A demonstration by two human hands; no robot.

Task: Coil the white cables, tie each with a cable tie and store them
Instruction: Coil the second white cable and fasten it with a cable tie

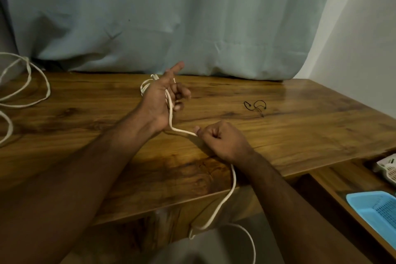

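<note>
- The left hand (pixel 160 96) is raised over the worktop (pixel 300 126), index finger pointing up, other fingers curled round turns of a white cable (pixel 170 111); the loops behind the hand are mostly hidden.
- The right hand (pixel 218 139) is a fist clamped on the same cable, which runs from the left palm into it; the stretch inside the fist is hidden.
- Below the fist the cable drops off the worktop's front edge.
- More cable (pixel 27 83) lies at the far left, cut off by the frame.
- Black ties (pixel 256 106) lie apart, right of the hands, small and hard to make out.
- A blue basket (pixel 377 208) and a white one (pixel 387 167) sit lower right, both cut off.
</note>
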